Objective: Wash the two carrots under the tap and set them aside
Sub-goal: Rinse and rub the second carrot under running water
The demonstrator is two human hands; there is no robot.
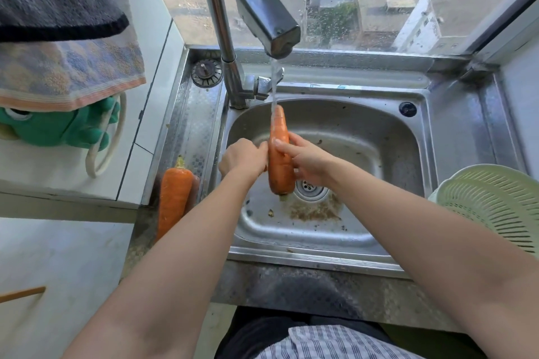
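An orange carrot (279,167) stands nearly upright over the steel sink (379,137), its narrow tip under the water running from the tap (269,20). My left hand (242,157) grips it from the left. My right hand (306,159) holds it from the right, fingers wrapped round its middle. The carrot's stem end points down toward the drain (310,188). A second carrot (173,201) lies on the sink's left ledge, away from both hands.
A pale green plastic colander (493,204) sits at the right of the sink. A sink strainer plug (206,72) rests on the back left ledge. Towels (58,46) and a green toy frog (58,128) hang at the left. Food scraps lie around the drain.
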